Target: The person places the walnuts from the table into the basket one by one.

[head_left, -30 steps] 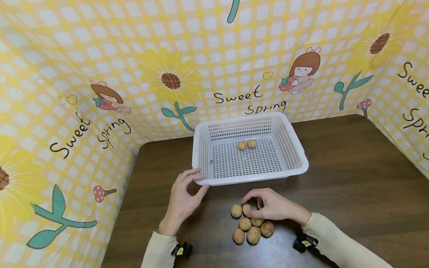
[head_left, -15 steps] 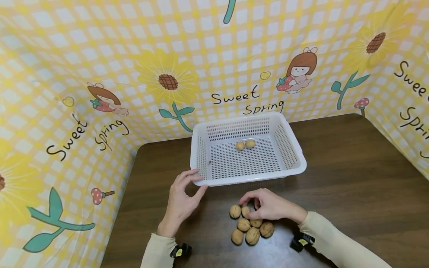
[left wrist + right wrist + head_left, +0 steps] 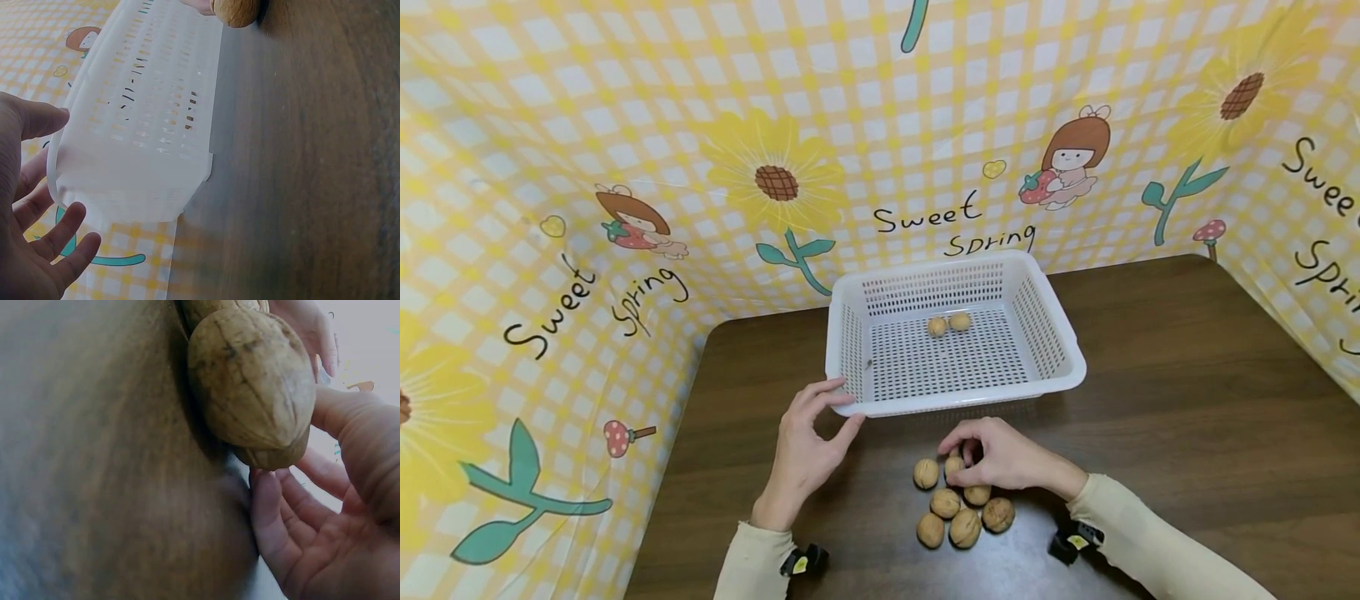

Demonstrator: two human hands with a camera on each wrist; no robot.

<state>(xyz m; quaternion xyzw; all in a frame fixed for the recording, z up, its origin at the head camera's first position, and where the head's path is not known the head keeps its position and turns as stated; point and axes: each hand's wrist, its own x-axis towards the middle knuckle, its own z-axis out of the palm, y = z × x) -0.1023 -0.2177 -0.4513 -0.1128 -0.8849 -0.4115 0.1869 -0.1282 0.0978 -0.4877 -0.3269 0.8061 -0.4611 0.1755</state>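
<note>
My left hand (image 3: pixel 808 446) holds the near left corner of a white plastic basket (image 3: pixel 962 403), thumb at the front rim and fingers over the left side. In the left wrist view, the thumb (image 3: pixel 47 119) and fingers sit on either side of the rim. Between the thumb and forefinger of my right hand (image 3: pixel 1011 458) is a walnut (image 3: pixel 953 468), partly hidden by them. Several more walnuts (image 3: pixel 965 528) lie close around it on the table. One large walnut (image 3: pixel 253 378) blocks much of the right wrist view, in front of the fingertips.
Two walnuts (image 3: pixel 960 322) rest on the basket's perforated floor, toward its back. The basket stands near the back edge of the dark wooden table (image 3: pixel 1180 400). Behind and at both sides hangs a yellow checked cloth (image 3: pixel 865 100) with printed flowers.
The pinched walnut and my right hand have shifted slightly away from the nearer walnuts, up in the head view. My left hand stays at the basket corner.
</note>
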